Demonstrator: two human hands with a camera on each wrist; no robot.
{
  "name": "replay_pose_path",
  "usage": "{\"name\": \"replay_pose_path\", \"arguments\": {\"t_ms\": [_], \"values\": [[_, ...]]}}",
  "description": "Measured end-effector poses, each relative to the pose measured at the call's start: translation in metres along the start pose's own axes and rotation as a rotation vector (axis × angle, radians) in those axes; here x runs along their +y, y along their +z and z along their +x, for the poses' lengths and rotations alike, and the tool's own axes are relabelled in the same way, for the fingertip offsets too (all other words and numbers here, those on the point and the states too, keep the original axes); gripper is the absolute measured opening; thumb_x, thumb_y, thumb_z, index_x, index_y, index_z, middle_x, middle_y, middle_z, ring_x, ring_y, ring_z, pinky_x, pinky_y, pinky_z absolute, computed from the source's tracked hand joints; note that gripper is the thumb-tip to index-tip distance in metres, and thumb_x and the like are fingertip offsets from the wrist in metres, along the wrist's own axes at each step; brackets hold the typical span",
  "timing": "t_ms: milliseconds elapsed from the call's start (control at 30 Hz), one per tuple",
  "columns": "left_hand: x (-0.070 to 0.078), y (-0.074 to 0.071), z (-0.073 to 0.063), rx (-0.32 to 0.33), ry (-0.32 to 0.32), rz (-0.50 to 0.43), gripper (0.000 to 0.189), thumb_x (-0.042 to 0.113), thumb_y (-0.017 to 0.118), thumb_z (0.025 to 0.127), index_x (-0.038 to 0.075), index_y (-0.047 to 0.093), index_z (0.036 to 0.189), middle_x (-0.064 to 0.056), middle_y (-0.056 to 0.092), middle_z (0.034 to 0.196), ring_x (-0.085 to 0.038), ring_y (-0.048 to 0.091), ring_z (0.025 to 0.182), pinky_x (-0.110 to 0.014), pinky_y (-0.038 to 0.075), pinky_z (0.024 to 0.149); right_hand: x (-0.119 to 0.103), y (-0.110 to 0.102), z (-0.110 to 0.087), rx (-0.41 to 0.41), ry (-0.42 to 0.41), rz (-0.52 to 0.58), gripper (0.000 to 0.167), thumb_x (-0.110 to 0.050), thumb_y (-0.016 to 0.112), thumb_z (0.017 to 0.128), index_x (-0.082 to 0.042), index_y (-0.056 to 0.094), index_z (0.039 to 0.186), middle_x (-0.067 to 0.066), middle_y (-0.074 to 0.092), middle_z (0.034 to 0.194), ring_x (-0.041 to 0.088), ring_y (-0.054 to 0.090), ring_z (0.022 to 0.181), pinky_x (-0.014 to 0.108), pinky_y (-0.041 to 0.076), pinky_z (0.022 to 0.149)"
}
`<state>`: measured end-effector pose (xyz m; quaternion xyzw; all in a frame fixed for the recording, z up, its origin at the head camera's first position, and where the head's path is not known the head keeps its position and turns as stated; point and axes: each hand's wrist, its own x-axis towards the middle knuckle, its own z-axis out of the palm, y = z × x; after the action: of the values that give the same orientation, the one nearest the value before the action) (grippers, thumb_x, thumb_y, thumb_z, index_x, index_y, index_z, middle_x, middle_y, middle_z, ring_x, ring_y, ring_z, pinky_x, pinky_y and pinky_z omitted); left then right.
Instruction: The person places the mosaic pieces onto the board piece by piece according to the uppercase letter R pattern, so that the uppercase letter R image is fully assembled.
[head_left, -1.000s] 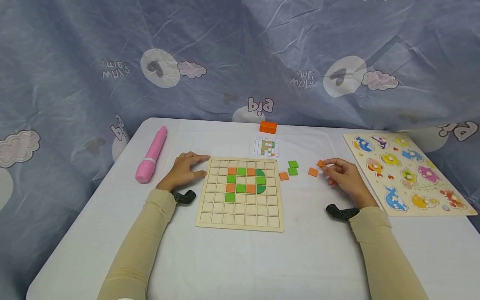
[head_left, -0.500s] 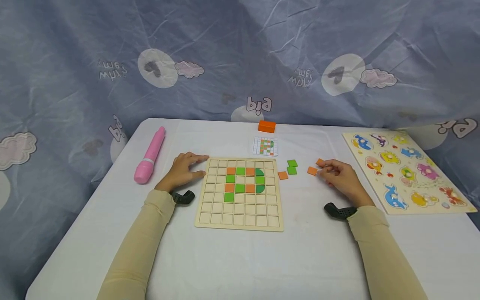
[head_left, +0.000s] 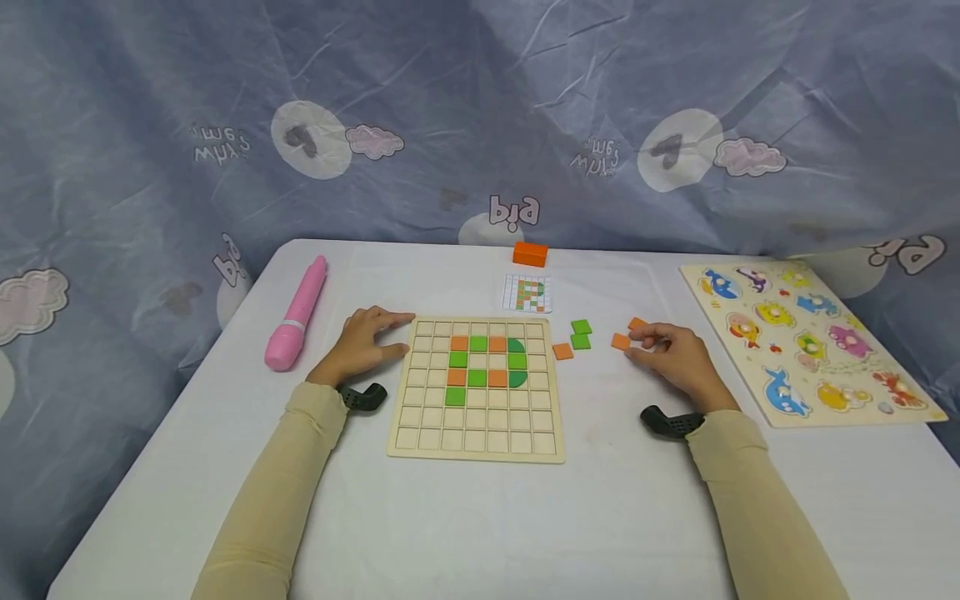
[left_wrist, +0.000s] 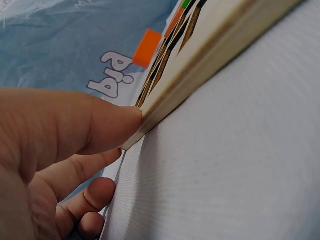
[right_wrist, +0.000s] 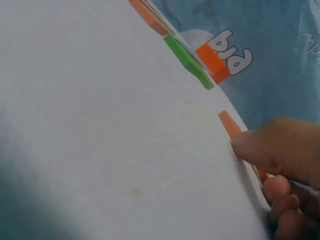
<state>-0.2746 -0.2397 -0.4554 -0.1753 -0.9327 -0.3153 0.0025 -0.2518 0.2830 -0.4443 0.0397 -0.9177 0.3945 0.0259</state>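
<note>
At the left edge of a wooden grid board [head_left: 420, 417], my left hand [head_left: 360, 346] rests with thumb and index finger spread. Its thumb [left_wrist: 115, 125] touches the board's side in the left wrist view. Orange, green and dark green tiles sit in the board's upper cells. My right hand [head_left: 678, 358] pinches the right corner of an orange square tile [head_left: 620, 342] lying on the table. A second orange tile [head_left: 637, 323] lies just behind, near the index finger; in the right wrist view the thumb [right_wrist: 250, 144] overlaps the nearer tile [right_wrist: 229, 124].
Between board and right hand lie two green tiles [head_left: 581, 335] and an orange tile [head_left: 563, 352]. Behind the board are a pattern card [head_left: 527, 293] and an orange block [head_left: 530, 254]. A pink microphone-shaped toy [head_left: 296, 317] lies left; an animal puzzle board [head_left: 810, 400] lies right.
My right hand has shifted from the farther orange tile toward the nearer one, its fingertips now at that tile's corner. My left hand stays at the board's edge. The head view has drifted slightly.
</note>
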Motion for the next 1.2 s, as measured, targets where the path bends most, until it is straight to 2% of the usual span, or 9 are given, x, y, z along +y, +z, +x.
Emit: {"name": "replay_pose_path", "arguments": {"t_ms": [533,767,967,1200], "values": [[-0.001,-0.001,0.0,0.004,0.0,-0.019,0.059,0.025,0.076,0.093,0.01,0.066,0.149,-0.019,0.064,0.126,-0.041,0.051,0.119,-0.06,0.03,0.112,-0.003,0.001,0.0,0.0,0.002,-0.023,0.028,-0.015,0.082,0.094,0.003,0.076,0.115,0.008,0.066,0.093,0.015,0.052,0.074,0.027,0.041,0.064],[0.001,-0.001,-0.001,-0.001,0.004,-0.02,0.059,0.025,0.076,0.093,0.01,0.066,0.149,-0.019,0.064,0.127,-0.041,0.051,0.119,-0.06,0.03,0.111,-0.004,0.003,0.0,0.006,-0.056,0.008,0.028,-0.012,0.083,0.094,0.005,0.076,0.115,0.008,0.068,0.092,0.012,0.054,0.074,0.024,0.043,0.064],[0.001,-0.003,-0.002,0.0,-0.001,-0.017,0.058,0.024,0.076,0.094,0.01,0.066,0.149,-0.019,0.064,0.126,-0.041,0.051,0.118,-0.061,0.029,0.112,-0.014,0.007,0.001,-0.005,-0.096,0.05,0.028,-0.011,0.084,0.093,0.005,0.077,0.115,0.009,0.068,0.093,0.007,0.055,0.07,0.022,0.043,0.061],[0.001,-0.001,-0.001,0.008,-0.009,-0.024,0.058,0.025,0.077,0.094,0.01,0.067,0.149,-0.017,0.065,0.126,-0.04,0.051,0.119,-0.06,0.03,0.112,-0.03,0.015,-0.001,-0.053,-0.094,0.084,0.027,-0.009,0.082,0.093,0.003,0.076,0.116,0.007,0.067,0.095,0.009,0.056,0.069,0.023,0.046,0.06]]}}
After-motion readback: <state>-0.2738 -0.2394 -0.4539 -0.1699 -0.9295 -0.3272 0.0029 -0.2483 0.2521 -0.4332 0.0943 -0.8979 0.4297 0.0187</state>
